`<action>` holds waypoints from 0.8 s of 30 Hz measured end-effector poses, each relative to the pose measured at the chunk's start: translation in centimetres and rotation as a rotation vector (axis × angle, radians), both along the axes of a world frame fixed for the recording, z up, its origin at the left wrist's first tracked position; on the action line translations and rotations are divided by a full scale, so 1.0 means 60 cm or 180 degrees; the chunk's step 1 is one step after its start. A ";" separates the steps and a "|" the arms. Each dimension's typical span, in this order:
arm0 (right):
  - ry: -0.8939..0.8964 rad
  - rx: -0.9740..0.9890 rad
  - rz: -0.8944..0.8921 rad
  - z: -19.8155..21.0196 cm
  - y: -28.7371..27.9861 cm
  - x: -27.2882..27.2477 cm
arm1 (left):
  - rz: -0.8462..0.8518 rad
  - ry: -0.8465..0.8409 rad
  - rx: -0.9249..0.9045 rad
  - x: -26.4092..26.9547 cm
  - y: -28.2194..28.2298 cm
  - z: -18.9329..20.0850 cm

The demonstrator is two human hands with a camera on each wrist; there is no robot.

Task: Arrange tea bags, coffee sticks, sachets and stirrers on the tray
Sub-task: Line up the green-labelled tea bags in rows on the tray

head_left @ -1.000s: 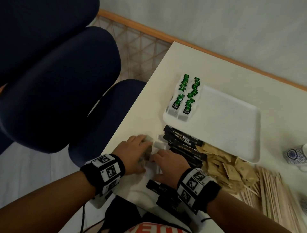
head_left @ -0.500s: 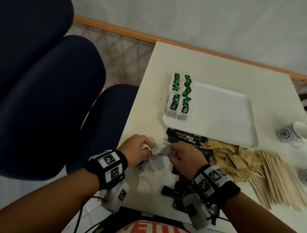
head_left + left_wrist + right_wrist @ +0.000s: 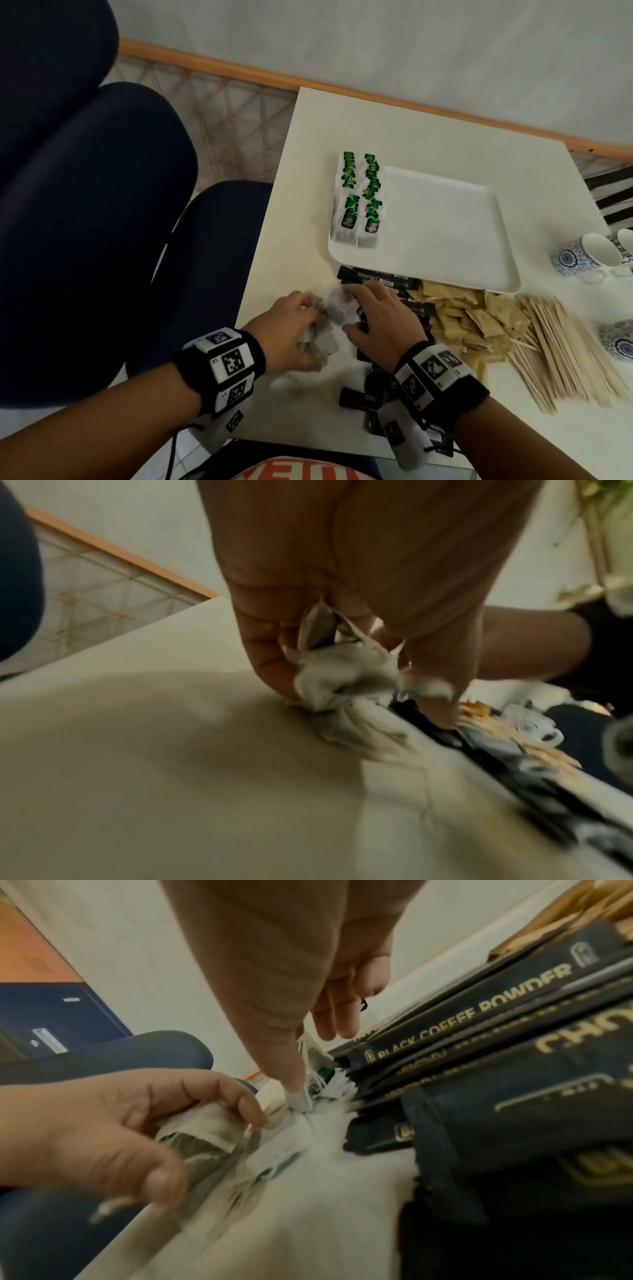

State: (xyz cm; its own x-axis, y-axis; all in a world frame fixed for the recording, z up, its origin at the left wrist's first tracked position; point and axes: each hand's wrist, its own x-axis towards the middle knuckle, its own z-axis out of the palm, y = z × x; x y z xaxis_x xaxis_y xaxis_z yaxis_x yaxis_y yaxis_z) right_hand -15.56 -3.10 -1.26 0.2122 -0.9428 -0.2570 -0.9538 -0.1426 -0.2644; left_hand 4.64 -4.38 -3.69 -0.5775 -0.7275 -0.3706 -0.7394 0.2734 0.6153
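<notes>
Tea bags (image 3: pixel 329 329): thin matt paper. Coffee sticks (image 3: pixel 479 1010): glossy dark foil. Sachets (image 3: pixel 469 318): matt brown paper. Stirrers (image 3: pixel 565 356): bare wood. Tray (image 3: pixel 445 219): smooth white plastic.

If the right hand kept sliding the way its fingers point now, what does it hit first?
Probably the near edge of the white rectangular plastic tray. The right hand lies over the black coffee sticks, fingers aimed towards the tray just beyond them; depth is uncertain.

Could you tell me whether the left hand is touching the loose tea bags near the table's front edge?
Touching. The left wrist view shows the left hand with its fingers curled round a bunch of loose tea bags, pressing them against the table.
</notes>
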 end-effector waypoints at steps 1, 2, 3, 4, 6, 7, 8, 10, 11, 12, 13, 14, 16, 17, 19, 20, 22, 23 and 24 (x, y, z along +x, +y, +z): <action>0.0032 -0.0014 0.0083 -0.002 0.002 0.001 | -0.0177 -0.0160 -0.0144 -0.003 0.006 -0.002; 0.0071 -0.0037 0.0166 -0.005 0.003 0.003 | -0.0342 -0.0310 -0.0312 -0.006 0.012 -0.002; 0.0090 -0.0082 0.0236 -0.011 0.003 0.006 | -0.0466 -0.0419 -0.0455 -0.009 0.015 -0.002; 0.0079 -0.0154 0.0275 -0.015 0.002 0.008 | -0.0526 -0.0464 -0.0526 -0.010 0.016 -0.002; -0.0008 -0.0320 0.0228 -0.022 -0.003 0.015 | -0.0482 -0.0413 -0.0558 -0.011 0.012 -0.002; -0.0050 -0.0341 0.0172 -0.022 -0.007 0.017 | -0.0428 -0.0381 -0.0556 -0.011 0.010 -0.001; -0.0096 -0.0290 0.0122 -0.022 -0.012 0.019 | -0.0386 -0.0383 -0.0554 -0.011 0.008 0.000; -0.0240 -0.0165 0.0008 -0.020 -0.019 0.017 | -0.0340 -0.0440 -0.0531 -0.012 0.003 0.001; -0.0343 -0.0144 -0.0049 -0.018 -0.022 0.015 | -0.0310 -0.0416 -0.0502 -0.013 -0.001 0.002; -0.0421 -0.0155 -0.0090 -0.016 -0.024 0.013 | -0.0238 -0.0337 -0.0442 -0.013 -0.004 0.002; -0.0445 -0.0158 -0.0115 -0.018 -0.026 0.011 | -0.0107 -0.0219 -0.0344 -0.012 -0.008 0.005; -0.0414 -0.0131 -0.0120 -0.018 -0.028 0.009 | 0.0071 -0.0075 -0.0243 -0.010 -0.013 0.009; -0.0314 -0.0019 -0.0048 -0.020 -0.029 0.007 | 0.0447 0.0194 -0.0078 -0.006 -0.021 0.015; -0.0246 0.0015 0.0003 -0.021 -0.030 0.006 | 0.0620 0.0313 0.0047 -0.004 -0.025 0.018; -0.0137 0.0068 0.0062 -0.022 -0.031 0.008 | 0.0936 0.0632 0.0378 0.000 -0.030 0.026; -0.0170 0.0061 0.0050 -0.023 -0.031 0.008 | 0.1077 0.0773 0.0502 0.001 -0.033 0.029; -0.0424 -0.0011 -0.0060 -0.022 -0.033 0.005 | 0.1275 0.0912 0.0678 0.003 -0.041 0.038; -0.0559 -0.0040 -0.0103 -0.020 -0.034 0.002 | 0.1333 0.0934 0.0733 0.004 -0.045 0.042; -0.0653 -0.0048 -0.0116 -0.017 -0.037 -0.002 | 0.1380 0.0970 0.0783 0.004 -0.050 0.046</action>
State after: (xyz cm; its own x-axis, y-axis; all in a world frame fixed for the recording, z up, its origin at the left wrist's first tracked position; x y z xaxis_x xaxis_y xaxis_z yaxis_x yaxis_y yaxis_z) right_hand -15.67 -5.31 -2.27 0.2242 -0.9543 -0.1978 -0.8848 -0.1142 -0.4518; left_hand 4.89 -7.36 -0.94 -0.3534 -0.8346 -0.4225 -0.5315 -0.1925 0.8249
